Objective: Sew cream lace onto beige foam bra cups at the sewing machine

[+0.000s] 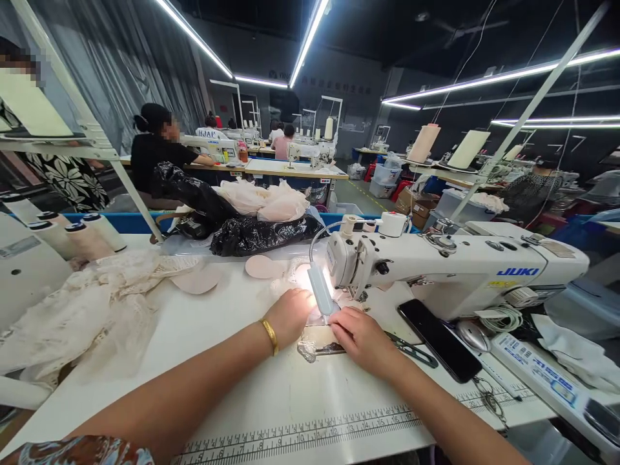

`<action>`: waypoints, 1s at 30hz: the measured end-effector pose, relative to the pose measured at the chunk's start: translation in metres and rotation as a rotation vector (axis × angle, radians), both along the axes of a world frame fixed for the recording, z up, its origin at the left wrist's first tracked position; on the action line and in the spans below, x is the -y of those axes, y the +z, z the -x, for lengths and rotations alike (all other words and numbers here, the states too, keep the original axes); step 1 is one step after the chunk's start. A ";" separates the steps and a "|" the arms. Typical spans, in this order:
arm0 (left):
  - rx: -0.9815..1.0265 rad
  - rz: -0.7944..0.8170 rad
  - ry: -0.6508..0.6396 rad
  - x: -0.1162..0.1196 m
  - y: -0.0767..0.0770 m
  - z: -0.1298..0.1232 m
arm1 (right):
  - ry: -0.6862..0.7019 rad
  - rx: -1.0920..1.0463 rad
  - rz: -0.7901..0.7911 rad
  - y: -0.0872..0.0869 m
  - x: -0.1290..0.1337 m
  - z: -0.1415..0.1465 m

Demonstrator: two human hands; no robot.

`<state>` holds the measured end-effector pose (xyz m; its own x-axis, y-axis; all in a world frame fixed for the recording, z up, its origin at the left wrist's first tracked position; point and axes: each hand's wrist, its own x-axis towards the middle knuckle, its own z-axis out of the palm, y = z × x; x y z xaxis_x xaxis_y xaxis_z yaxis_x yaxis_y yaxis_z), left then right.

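Under the head of a white sewing machine (387, 258) lies pale lace fabric (281, 285), partly washed out by lamp glare. My left hand (289, 318), with a gold bangle at the wrist, is curled at the fabric on the left of the needle area; its fingertips are hidden by glare and the lamp. My right hand (362, 337) has bent fingers drawn together at the fabric's near edge, just right of the small grey lamp (320, 292). The needle and presser foot are mostly hidden behind the lamp.
Right of my hands lie thread snips (414, 350) and a black phone (440, 339). More lace (82, 310) and round pale pads (196, 278) are on the left. Black plastic bags (266, 234) lie behind. Thread cones (97, 236) stand left; a co-worker (157, 152) sits farther back.
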<state>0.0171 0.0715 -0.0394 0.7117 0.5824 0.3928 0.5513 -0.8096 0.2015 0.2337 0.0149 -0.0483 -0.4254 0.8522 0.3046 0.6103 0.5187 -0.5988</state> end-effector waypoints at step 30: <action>1.562 1.581 0.318 0.137 0.025 0.016 | -0.185 -0.882 0.486 -0.030 0.110 0.049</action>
<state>0.0014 -0.0657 -0.0141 0.2511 0.8925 -0.3747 -0.5971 0.4475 0.6658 0.1851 -0.0949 -0.0784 -0.0662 0.9966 0.0498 -0.1033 0.0428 -0.9937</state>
